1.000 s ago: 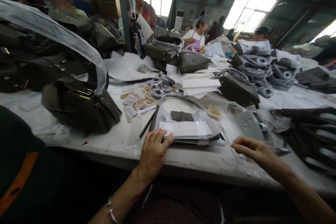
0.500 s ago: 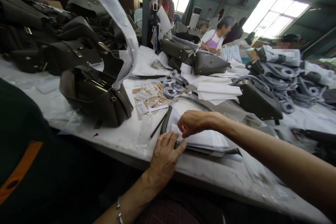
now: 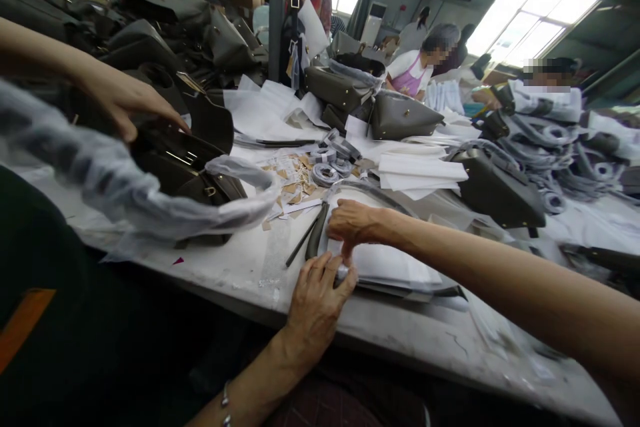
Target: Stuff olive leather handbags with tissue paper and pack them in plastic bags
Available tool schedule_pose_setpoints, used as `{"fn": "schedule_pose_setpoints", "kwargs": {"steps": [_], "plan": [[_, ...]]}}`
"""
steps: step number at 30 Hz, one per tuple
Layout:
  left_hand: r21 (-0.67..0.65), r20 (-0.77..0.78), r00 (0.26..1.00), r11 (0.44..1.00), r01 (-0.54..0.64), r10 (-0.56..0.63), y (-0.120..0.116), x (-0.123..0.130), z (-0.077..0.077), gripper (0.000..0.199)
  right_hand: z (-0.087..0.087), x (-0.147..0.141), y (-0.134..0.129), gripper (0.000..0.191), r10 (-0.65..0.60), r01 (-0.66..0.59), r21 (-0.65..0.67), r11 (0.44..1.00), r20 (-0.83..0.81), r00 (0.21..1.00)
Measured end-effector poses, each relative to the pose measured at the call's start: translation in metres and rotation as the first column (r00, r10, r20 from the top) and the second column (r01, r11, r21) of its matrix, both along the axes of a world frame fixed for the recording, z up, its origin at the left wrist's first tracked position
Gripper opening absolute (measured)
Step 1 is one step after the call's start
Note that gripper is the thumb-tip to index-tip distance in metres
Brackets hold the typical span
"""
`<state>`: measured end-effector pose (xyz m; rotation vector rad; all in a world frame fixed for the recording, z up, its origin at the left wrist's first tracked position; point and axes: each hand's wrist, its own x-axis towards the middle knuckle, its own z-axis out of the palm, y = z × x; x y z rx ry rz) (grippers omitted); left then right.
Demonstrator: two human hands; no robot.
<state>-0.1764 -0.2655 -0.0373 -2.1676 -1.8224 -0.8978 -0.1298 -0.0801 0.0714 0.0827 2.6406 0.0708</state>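
Observation:
A flat dark grey bag (image 3: 445, 295) lies before me under folded white sheets (image 3: 390, 263). A handle in clear wrap (image 3: 387, 197) curves behind it. My left hand (image 3: 320, 290) is at the bag's near left corner, fingers bent and thumb drawn in around a small shiny wrapped bit (image 3: 343, 272). Just above, my right hand (image 3: 353, 223) is closed, with one digit pointing down to the left fingertips. What it pinches, if anything, is hidden. A thin dark strip (image 3: 306, 235) lies left of the bag.
At left, a co-worker's hand (image 3: 127, 97) reaches over a dark handbag (image 3: 220, 193) with a plastic-wrapped strap (image 3: 175, 213). Tags (image 3: 295, 180) and coiled straps (image 3: 325, 173) lie behind my hands. Wrapped bags (image 3: 530, 127) are piled at right. The table edge (image 3: 225, 293) runs in front.
My right hand has shifted slightly left, and a digit now points down to my left fingers. The co-worker's hand has come in at left; the wrapped strap has dropped leftward over the handbag.

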Motion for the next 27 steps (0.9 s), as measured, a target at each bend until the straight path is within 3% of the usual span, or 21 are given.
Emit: {"fn": "schedule_pose_setpoints", "kwargs": {"steps": [2, 4, 6, 8, 11, 14, 17, 19, 22, 27], "plan": [[0.004, -0.008, 1.0, 1.0, -0.002, 0.002, 0.001, 0.0, -0.001, 0.044, 0.001, 0.009, 0.011, 0.035, 0.04, -0.037, 0.025, 0.999, -0.107, 0.994], [0.017, -0.018, 1.0, 1.0, -0.005, 0.005, 0.001, 0.0, -0.001, 0.045, 0.005, 0.023, 0.021, 0.032, 0.012, 0.008, 0.079, 0.997, -0.251, 0.968], [0.029, -0.026, 1.0, 1.0, -0.01, 0.01, 0.001, 0.0, -0.001, 0.044, 0.008, 0.04, 0.023, 0.032, -0.094, 0.138, 0.081, 0.987, -0.404, 0.91], [0.035, -0.029, 1.0, 0.999, -0.012, 0.013, 0.001, 0.0, -0.001, 0.044, 0.005, 0.057, 0.016, 0.032, -0.243, 0.265, -0.027, 0.964, -0.499, 0.832], [0.04, -0.025, 1.0, 0.999, -0.009, 0.01, 0.001, 0.0, 0.0, 0.044, -0.01, 0.075, -0.004, 0.025, -0.402, 0.347, -0.202, 0.916, -0.475, 0.783], [0.036, -0.015, 1.0, 0.999, -0.008, 0.008, 0.002, -0.002, 0.003, 0.042, -0.026, 0.084, -0.019, 0.013, -0.48, 0.454, -0.178, 0.873, -0.479, 0.735], [0.017, -0.007, 1.0, 1.0, 0.012, -0.012, 0.003, -0.004, 0.008, 0.041, -0.031, 0.094, -0.027, 0.012, -0.54, 0.569, -0.161, 0.806, -0.591, 0.599], [0.004, -0.003, 1.0, 1.0, 0.029, -0.029, 0.004, -0.005, 0.012, 0.04, -0.032, 0.104, -0.033, 0.016, -0.555, 0.556, -0.23, 0.799, -0.638, 0.534], [-0.025, 0.004, 0.998, 0.998, 0.06, -0.06, 0.005, -0.008, 0.016, 0.038, -0.038, 0.121, -0.046, 0.033, -0.542, 0.54, -0.241, 0.807, -0.665, 0.514], [-0.099, 0.02, 0.996, 0.991, 0.086, -0.084, 0.011, -0.012, 0.027, 0.033, -0.056, 0.132, -0.056, 0.044, -0.627, 0.635, -0.219, 0.741, -0.566, 0.536]]}}
